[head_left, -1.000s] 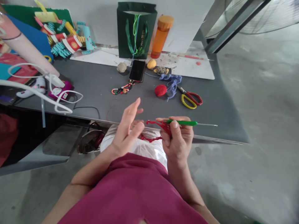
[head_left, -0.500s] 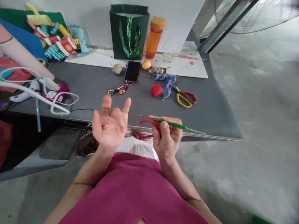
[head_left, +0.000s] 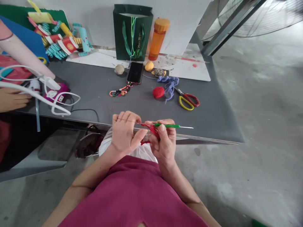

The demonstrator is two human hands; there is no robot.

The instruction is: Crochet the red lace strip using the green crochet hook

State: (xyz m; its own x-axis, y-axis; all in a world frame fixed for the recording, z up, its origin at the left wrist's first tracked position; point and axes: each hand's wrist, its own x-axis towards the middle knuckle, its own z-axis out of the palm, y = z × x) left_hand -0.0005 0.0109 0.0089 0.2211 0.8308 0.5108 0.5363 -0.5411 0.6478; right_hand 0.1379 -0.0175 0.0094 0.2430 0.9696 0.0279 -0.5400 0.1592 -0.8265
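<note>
My right hand pinches a green crochet hook with its silver tip pointing right, and it also grips a small red crocheted piece. Close beside it, my left hand has its fingers curled, with a thin red yarn strand running across them to the hook. Both hands are just over the front edge of the grey table. A red yarn ball lies on the table, beyond my hands.
Yellow-and-red-handled scissors, tangled blue yarn, a phone and a bead string lie ahead. A co-worker's hand and white cable are at left. Concrete floor lies right.
My left hand has come down from raised, spread fingers to curled fingers beside the hook, with the yarn across them. The hook now lies more level. A co-worker's hand has entered at far left.
</note>
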